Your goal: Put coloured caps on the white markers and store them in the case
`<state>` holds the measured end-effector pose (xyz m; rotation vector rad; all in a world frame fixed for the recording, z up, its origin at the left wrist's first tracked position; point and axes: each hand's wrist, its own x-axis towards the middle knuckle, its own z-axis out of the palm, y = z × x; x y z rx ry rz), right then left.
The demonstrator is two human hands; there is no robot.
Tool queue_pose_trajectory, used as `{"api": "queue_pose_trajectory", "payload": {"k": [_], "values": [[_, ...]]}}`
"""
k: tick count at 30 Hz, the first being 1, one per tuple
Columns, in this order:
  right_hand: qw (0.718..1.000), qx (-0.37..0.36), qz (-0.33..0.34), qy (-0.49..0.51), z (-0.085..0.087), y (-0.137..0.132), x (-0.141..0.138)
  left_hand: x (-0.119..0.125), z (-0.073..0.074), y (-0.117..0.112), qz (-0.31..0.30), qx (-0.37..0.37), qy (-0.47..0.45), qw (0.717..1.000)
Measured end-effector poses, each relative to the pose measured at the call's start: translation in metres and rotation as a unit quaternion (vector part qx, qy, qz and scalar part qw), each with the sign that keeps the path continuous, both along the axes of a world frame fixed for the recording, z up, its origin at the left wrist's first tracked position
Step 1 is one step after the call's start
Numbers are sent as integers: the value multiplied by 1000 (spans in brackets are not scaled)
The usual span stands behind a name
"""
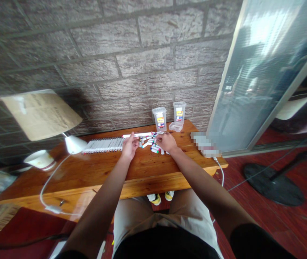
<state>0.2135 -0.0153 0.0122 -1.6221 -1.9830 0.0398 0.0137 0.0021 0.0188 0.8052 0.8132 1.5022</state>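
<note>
My left hand (130, 146) is closed around a white marker (142, 135) with a red end, held level above the table. Just right of it my right hand (166, 141) has its fingers pinched together at the edge of a pile of loose marker caps (151, 141) in mixed colours. What those fingers hold is too small to make out. To the left of my left hand, a row of white markers (103, 145) lies side by side on the wooden table (99, 167).
Two clear plastic boxes (159, 124) (179, 112) with yellow labels stand by the stone wall. At the left are a lamp (75, 144) with its cord and a paper cup (40, 160). A blurred-out white object (206, 144) with a cable lies at the right end.
</note>
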Motion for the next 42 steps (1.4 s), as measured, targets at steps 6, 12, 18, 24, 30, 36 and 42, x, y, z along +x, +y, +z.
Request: {"api": "queue_pose_trajectory", "payload": {"k": [6,12,18,24,30,36,42], "values": [[998,32,-39,48,-1,1,2,-2,-7,5,-18,0,24,1000],[984,114,20,133,-5,6,0,-1,-5,2,-45,-6,58,997],[967,103,151,179,-11,8,-4,3,-8,1,-79,1,128,989],[969,93,120,193,-9,8,-2,0,-12,7,37,76,130,988],[966,100,66,228,-9,8,-2,1,-8,4,53,67,118,989],[962,98,48,248,-13,9,-6,2,-9,4,56,66,111,990],[957,101,86,260,-7,5,-4,1,-8,3,40,66,107,991]]}}
